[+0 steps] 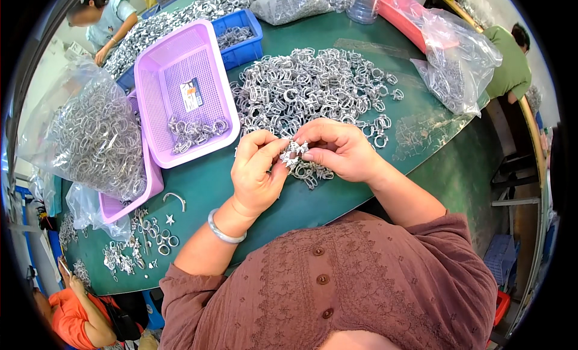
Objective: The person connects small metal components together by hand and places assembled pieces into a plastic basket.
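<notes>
Over the near edge of the pile, my left hand (256, 168) and my right hand (343, 152) meet fingertip to fingertip. Both pinch a small silver-grey metal piece with star shapes (293, 155); the fingers partly hide it, so its full form is unclear. Just beyond them spreads a large heap of grey metal ring-like pieces (307, 85). A few of these pieces (312, 174) lie right under my hands. To the left stands a tilted purple mesh basket (144, 103) with a small pile of grey metal pieces (195, 132) and a printed card (192, 95) in it.
A clear bag of metal pieces (99, 139) rests in another purple basket (155, 184). Loose rings and stars (135, 247) lie on the green table (201, 187). Behind are a blue bin (251, 40), a pink tray (400, 16) and another bag (454, 79). Other people sit around.
</notes>
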### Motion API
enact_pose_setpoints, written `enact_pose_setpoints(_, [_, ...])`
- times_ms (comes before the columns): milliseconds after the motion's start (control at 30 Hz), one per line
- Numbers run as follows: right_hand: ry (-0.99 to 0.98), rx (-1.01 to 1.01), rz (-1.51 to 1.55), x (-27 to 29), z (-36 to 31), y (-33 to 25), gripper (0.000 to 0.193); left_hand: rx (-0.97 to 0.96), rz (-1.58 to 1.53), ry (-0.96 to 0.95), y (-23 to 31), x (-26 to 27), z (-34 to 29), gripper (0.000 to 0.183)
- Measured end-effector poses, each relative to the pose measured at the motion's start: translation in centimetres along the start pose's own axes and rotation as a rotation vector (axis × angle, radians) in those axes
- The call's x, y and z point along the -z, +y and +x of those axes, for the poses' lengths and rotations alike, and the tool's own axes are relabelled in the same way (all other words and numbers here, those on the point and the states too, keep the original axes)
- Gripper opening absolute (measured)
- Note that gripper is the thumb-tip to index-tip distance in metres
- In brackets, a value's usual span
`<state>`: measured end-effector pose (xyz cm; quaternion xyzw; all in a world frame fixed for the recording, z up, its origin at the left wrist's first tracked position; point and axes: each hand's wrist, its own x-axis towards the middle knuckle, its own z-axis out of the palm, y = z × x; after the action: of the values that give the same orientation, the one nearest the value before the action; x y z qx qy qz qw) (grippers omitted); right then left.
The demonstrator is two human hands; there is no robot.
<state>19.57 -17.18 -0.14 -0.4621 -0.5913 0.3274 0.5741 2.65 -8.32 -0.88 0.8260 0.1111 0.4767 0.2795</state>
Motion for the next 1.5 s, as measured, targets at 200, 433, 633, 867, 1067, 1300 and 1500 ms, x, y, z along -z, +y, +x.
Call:
enact_pose_setpoints(200, [0.004,0.0,-0.016,-0.06,0.02,-0.14,0.017,-0.044,0.038,0.001,-0.1,0.02,0.11,0.038])
enact_pose_setpoints(433, [0.003,0.001,-0.023,-0.19,0.14,-0.26,0.016,0.0,-0.003,-0.014,-0.12,-0.01,-0.12,0.042])
enact_pose_setpoints(633, [-0.002,0.006,-0.051,-0.24,0.25,-0.64,0.016,-0.026,0.032,-0.01,-0.27,-0.02,-0.09,0.043])
enact_pose_setpoints(867, [-0.006,0.063,-0.116,-0.25,0.32,-0.9,0.016,-0.071,0.052,0.008,-0.39,-0.06,-0.14,0.046])
enact_pose_setpoints(1067, [-0.003,0.057,-0.096,-0.29,0.25,-0.92,0.016,-0.081,0.064,0.01,-0.41,-0.06,-0.16,0.046])
enact_pose_setpoints(1300, [0.04,0.035,-0.016,-0.56,0.12,-0.35,0.014,-0.012,0.03,0.028,0.05,-0.07,0.1,0.046])
enact_pose_setpoints(1500, [0.073,-0.119,0.16,-0.29,-0.15,-0.54,0.017,0.075,-0.048,0.07,0.16,-0.06,0.11,0.027])
